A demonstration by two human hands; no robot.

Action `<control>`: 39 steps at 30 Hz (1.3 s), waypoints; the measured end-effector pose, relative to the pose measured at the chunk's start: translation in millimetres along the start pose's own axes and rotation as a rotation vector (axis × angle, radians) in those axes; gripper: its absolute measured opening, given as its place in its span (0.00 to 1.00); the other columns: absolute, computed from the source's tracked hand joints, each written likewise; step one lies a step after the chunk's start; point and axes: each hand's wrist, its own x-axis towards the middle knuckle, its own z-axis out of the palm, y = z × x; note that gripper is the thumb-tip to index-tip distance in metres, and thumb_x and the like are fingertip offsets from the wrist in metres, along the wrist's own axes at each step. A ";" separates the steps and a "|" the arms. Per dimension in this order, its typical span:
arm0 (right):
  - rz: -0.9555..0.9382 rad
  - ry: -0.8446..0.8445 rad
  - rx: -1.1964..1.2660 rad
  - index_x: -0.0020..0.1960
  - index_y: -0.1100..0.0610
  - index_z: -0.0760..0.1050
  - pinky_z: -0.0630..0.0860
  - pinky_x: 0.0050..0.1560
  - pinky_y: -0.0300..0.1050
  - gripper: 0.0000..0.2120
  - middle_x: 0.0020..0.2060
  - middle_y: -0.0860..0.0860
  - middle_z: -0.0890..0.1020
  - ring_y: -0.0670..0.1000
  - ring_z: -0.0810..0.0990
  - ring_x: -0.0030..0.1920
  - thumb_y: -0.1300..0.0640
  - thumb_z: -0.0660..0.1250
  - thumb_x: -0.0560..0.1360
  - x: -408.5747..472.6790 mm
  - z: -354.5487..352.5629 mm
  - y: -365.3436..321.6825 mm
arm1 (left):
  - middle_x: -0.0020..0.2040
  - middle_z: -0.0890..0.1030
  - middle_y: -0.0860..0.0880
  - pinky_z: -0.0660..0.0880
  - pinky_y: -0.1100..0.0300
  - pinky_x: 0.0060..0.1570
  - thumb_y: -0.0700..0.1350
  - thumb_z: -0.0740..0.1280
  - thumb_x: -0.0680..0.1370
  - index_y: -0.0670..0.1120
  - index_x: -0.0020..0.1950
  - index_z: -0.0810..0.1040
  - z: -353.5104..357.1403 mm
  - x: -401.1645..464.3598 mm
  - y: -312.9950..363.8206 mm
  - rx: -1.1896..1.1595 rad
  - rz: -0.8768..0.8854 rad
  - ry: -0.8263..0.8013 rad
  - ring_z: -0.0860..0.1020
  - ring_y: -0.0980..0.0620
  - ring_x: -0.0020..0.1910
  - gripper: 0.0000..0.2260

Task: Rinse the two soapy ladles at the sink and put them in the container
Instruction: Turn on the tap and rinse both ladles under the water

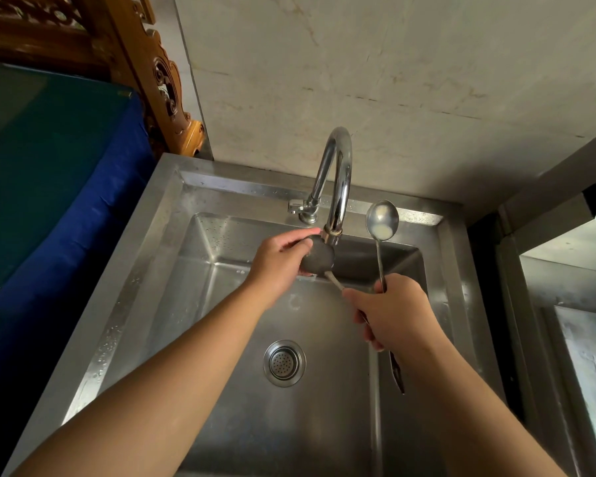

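Hands (394, 309) closed: right on both ladle handles (380, 266); left (277, 261) cupping one bowl (319, 259)

Left hand (277, 258) fingers curled, arm extended forward, right hand (394, 309) fisted, knuckles up

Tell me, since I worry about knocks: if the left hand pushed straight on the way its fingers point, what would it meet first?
Probably the faucet spout: the left hand, cupping a ladle bowl, has fingertips almost at it, though depth is unclear.
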 end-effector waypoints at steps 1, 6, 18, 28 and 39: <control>0.018 -0.017 0.015 0.45 0.62 0.72 0.69 0.18 0.37 0.13 0.25 0.53 0.80 0.47 0.72 0.16 0.54 0.74 0.74 0.6 -0.3 0.5 | 0.46 0.87 0.57 0.84 0.51 0.48 0.44 0.68 0.73 0.70 0.46 0.85 -2.1 -0.4 -3.0 -0.061 -0.045 -0.035 0.81 0.53 0.45 0.17; 0.068 -0.048 0.069 0.43 0.60 0.70 0.68 0.18 0.37 0.14 0.24 0.53 0.80 0.48 0.71 0.16 0.55 0.75 0.73 0.1 3.0 3.1 | 0.50 0.86 0.49 0.81 0.58 0.43 0.32 0.67 0.69 0.64 0.53 0.86 -10.0 -6.6 -15.5 -0.234 -0.130 -0.182 0.84 0.51 0.47 0.27; 0.002 0.019 -0.173 0.35 0.56 0.67 0.68 0.17 0.35 0.16 0.22 0.52 0.79 0.46 0.71 0.14 0.56 0.72 0.74 -7.8 9.1 6.2 | 0.45 0.85 0.48 0.79 0.60 0.32 0.37 0.81 0.64 0.57 0.45 0.84 5.7 -14.4 -18.2 -0.054 -0.110 -0.018 0.84 0.48 0.41 0.18; -0.010 0.032 -0.048 0.43 0.59 0.70 0.70 0.19 0.38 0.13 0.26 0.53 0.81 0.47 0.73 0.15 0.54 0.74 0.73 -7.4 0.1 4.2 | 0.43 0.87 0.50 0.81 0.58 0.32 0.36 0.68 0.78 0.61 0.38 0.88 -2.1 -6.6 4.0 -0.214 -0.145 -0.079 0.84 0.56 0.33 0.21; 0.031 -0.017 -0.053 0.40 0.56 0.65 0.67 0.17 0.36 0.16 0.26 0.54 0.81 0.48 0.72 0.15 0.57 0.73 0.73 -15.4 10.9 5.7 | 0.55 0.81 0.42 0.81 0.58 0.45 0.21 0.68 0.66 0.52 0.56 0.83 -8.3 -23.0 -24.3 -0.371 -0.270 -0.138 0.81 0.45 0.51 0.30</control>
